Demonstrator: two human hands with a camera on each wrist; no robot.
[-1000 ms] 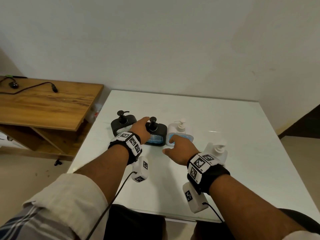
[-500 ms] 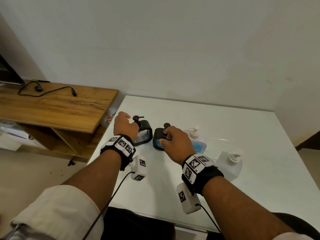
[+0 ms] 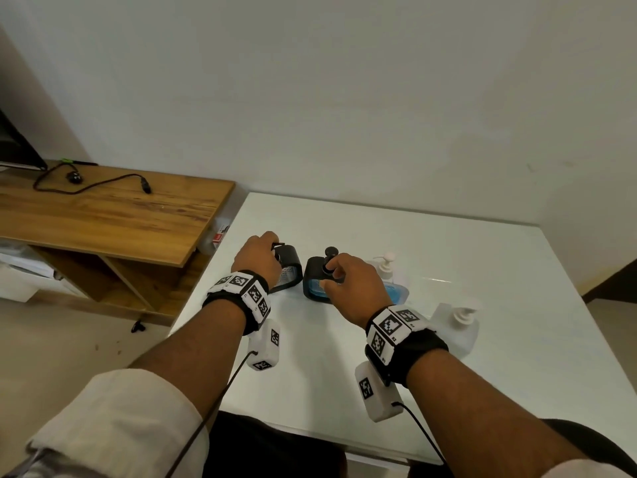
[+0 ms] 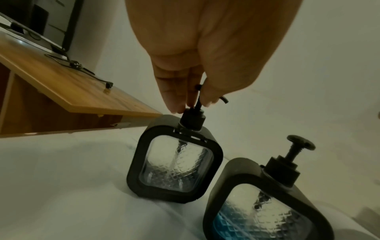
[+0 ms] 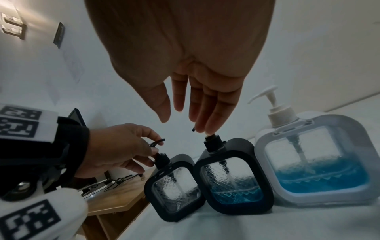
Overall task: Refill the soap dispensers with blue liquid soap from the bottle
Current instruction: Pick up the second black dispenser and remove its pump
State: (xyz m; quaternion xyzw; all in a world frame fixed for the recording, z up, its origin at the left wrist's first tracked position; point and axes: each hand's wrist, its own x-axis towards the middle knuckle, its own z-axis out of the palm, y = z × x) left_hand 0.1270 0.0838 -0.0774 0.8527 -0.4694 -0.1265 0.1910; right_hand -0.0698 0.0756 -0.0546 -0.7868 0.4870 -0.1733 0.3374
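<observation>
The white table [image 3: 448, 339] is carrying four soap dispensers in a row. The clear one with a white pump [image 3: 456, 327] is sitting on the right, nearest the person. The white dispenser [image 5: 316, 164] next to it is holding lots of blue soap. The black dispenser in the middle [image 5: 236, 178] is holding a little blue soap at the bottom. The black dispenser on the left [image 4: 174, 165] is looking empty.

The left hand [image 3: 256, 258] is pinching the pump of the left black dispenser with curled fingers. The right hand [image 3: 355, 288] is reaching down with fairly straight fingers, and its fingertips [image 5: 202, 128] are touching the middle dispenser's pump. No writing can be read on the dispensers.
</observation>
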